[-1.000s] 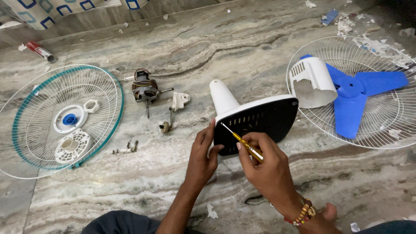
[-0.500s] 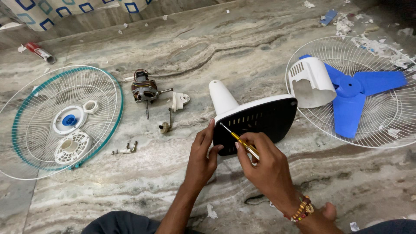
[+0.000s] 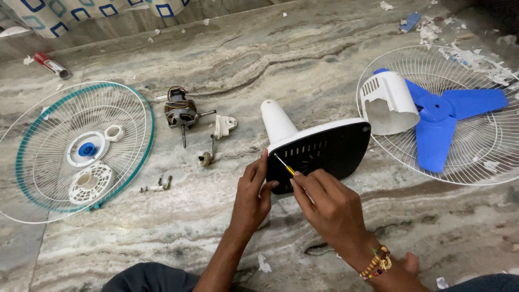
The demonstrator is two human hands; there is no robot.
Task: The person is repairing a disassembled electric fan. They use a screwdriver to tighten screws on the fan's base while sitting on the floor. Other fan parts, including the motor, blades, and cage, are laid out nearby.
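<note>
While tipped on its edge on the marble floor point(image 3: 324, 48), fan base point(image 3: 319, 151): black underside toward camera, white neck point(image 3: 277, 120) pointing away. Head view. Left hand point(image 3: 253, 190) pressed against near left edge of base, fingers curled on rim, steadying it. Right hand point(image 3: 327, 203) closed around screwdriver point(image 3: 285, 165), yellow shaft between fingers, tip touching black underside near left end. Left of base: motor point(image 3: 181, 112), small white bracket point(image 3: 224, 125), loose screws point(image 3: 158, 186). Far left: teal-rimmed grille point(image 3: 32, 178) lying flat, holding white ring parts. Right of base: second white grille point(image 3: 476, 157) carrying blue blade point(image 3: 440, 116) and white motor cover point(image 3: 385, 103), just beside base. Paper scraps scattered about.
</note>
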